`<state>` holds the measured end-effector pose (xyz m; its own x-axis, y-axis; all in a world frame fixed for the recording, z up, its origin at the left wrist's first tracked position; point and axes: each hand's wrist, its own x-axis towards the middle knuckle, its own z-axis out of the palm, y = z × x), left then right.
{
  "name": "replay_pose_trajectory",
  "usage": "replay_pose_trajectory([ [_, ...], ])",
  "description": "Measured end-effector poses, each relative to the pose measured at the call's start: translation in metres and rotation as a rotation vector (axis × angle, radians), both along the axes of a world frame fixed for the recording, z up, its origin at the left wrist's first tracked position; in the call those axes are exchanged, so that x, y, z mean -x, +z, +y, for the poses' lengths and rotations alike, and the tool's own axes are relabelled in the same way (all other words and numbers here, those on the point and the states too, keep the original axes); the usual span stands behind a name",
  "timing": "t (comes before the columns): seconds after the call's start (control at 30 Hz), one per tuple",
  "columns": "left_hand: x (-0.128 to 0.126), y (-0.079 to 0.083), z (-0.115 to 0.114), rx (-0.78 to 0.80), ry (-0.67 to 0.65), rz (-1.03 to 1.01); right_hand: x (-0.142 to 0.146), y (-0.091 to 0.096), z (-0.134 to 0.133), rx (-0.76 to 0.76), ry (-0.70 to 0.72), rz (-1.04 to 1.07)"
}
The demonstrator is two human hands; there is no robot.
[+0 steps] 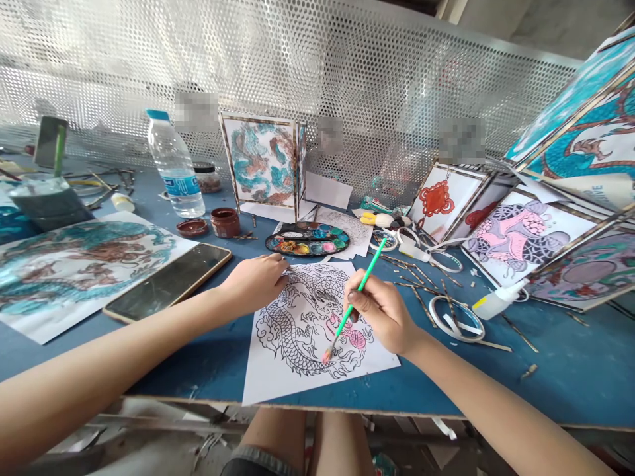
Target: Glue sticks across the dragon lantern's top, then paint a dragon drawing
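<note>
A white sheet with a black dragon outline [302, 330] lies on the blue table [555, 370] in front of me. My right hand [380, 314] is closed on a green-handled paintbrush [358, 291]; its tip touches a pink-painted patch low on the drawing. My left hand [255, 281] rests with fingers curled on the sheet's upper left corner, holding nothing I can see. A round paint palette [307, 239] with several colours sits just beyond the sheet.
A phone [166, 283] lies left of my left hand beside a painted dragon sheet [74, 264]. A water bottle [174, 165], small brown jars [224, 221], tape rolls [454, 317], a glue bottle [499, 299] and painted lantern panels [526, 231] crowd the back and right.
</note>
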<state>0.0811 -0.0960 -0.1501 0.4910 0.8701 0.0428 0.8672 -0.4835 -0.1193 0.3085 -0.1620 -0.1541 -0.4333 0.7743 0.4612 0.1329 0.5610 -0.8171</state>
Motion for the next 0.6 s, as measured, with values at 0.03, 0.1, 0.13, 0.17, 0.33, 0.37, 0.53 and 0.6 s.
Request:
replay_pose_trajectory([
  [0.03,0.0,-0.0002,0.0001,0.001,-0.001,-0.002,-0.0004,0.0009,0.0001,-0.01,-0.016,-0.002],
  [0.1,0.0001,-0.0006,0.0004,0.003,0.004,-0.006,-0.0012,0.0026,0.0001,-0.025,-0.049,0.014],
  [0.13,0.0001,-0.0007,0.0004,0.006,0.008,-0.007,-0.0014,0.0032,0.0,-0.023,-0.056,0.037],
  [0.17,0.0,-0.0006,0.0004,0.008,0.012,-0.009,-0.0016,0.0036,-0.0001,-0.012,-0.054,0.066],
  [0.33,-0.0005,0.0007,-0.0003,0.013,0.014,-0.018,-0.0008,0.0021,-0.0005,0.073,0.075,0.081],
  [0.37,-0.0005,0.0007,-0.0003,0.012,0.009,-0.019,-0.0007,0.0015,-0.0003,0.071,0.086,0.058],
  [0.53,0.0007,-0.0012,0.0004,-0.007,-0.012,-0.02,-0.0024,0.0006,0.0022,0.0,0.006,0.022],
  [0.6,0.0008,-0.0018,0.0006,-0.011,-0.01,-0.014,-0.0033,0.0015,0.0027,-0.023,-0.04,0.03],
])
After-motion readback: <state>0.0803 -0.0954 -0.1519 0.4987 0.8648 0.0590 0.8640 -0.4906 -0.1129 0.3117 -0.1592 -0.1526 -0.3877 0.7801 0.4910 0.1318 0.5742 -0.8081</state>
